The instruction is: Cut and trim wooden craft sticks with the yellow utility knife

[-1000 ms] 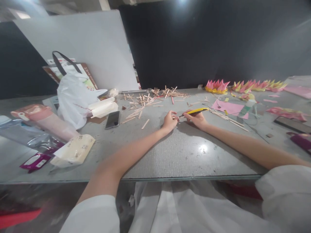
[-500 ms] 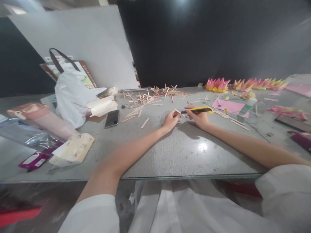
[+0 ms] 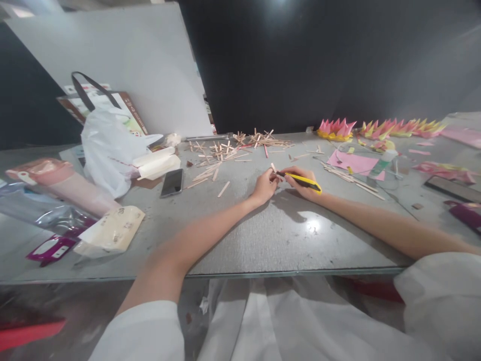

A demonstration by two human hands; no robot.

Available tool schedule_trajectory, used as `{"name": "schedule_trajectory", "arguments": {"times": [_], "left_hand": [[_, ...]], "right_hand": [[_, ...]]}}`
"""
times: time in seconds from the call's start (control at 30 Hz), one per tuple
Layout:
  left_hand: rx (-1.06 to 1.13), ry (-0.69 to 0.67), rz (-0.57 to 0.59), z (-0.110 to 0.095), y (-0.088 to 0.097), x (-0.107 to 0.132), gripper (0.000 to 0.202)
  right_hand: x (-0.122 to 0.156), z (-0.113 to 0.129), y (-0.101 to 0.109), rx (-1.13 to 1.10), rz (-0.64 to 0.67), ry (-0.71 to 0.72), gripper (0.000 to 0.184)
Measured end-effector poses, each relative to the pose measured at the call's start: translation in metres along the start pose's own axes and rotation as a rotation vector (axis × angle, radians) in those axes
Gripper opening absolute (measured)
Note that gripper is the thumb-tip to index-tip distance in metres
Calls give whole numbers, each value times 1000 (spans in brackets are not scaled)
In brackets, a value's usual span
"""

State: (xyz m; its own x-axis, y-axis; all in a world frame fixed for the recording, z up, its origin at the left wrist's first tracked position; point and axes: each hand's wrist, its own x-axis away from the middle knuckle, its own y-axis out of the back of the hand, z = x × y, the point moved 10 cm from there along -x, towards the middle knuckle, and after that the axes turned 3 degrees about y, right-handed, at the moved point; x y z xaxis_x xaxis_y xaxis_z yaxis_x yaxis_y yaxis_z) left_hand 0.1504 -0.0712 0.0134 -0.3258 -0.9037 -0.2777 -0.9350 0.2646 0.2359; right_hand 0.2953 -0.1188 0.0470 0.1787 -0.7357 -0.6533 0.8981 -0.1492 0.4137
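Note:
My left hand [image 3: 264,186] is closed in a pinch on a small wooden stick piece [image 3: 273,168] held just above the grey table [image 3: 263,235]. My right hand [image 3: 301,183] grips a yellow utility knife [image 3: 303,181], its tip meeting the stick at my left fingertips. Both forearms lie stretched across the table. Beyond the hands lies a scatter of cut wooden sticks [image 3: 221,153].
A black phone [image 3: 172,182] lies left of my hands, beside a white plastic bag [image 3: 108,150] and a tissue pack [image 3: 111,231]. Pink paper [image 3: 351,163] and pink-yellow folded paper flowers [image 3: 336,130] sit at the right rear. A dark device [image 3: 453,189] lies far right.
The knife's handle has swung from pointing right and level to slanting down toward me. My left hand lifted the stick piece a little. The view shifted slightly down.

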Motion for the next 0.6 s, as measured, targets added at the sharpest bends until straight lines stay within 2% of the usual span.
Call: {"name": "schedule_trajectory", "arguments": {"times": [0.1, 0.23, 0.43, 0.6], "left_hand": [[18, 27, -43, 2, 4, -1, 10], [81, 132, -92, 10, 8, -3, 14], [164, 198, -86, 13, 8, -3, 15], [170, 218, -88, 17, 9, -3, 15]], "right_hand": [[2, 5, -3, 22, 30, 34, 44], [2, 14, -2, 121, 8, 91, 41], [2, 22, -7, 167, 28, 217, 32], [4, 24, -10, 183, 51, 255, 28]]}}
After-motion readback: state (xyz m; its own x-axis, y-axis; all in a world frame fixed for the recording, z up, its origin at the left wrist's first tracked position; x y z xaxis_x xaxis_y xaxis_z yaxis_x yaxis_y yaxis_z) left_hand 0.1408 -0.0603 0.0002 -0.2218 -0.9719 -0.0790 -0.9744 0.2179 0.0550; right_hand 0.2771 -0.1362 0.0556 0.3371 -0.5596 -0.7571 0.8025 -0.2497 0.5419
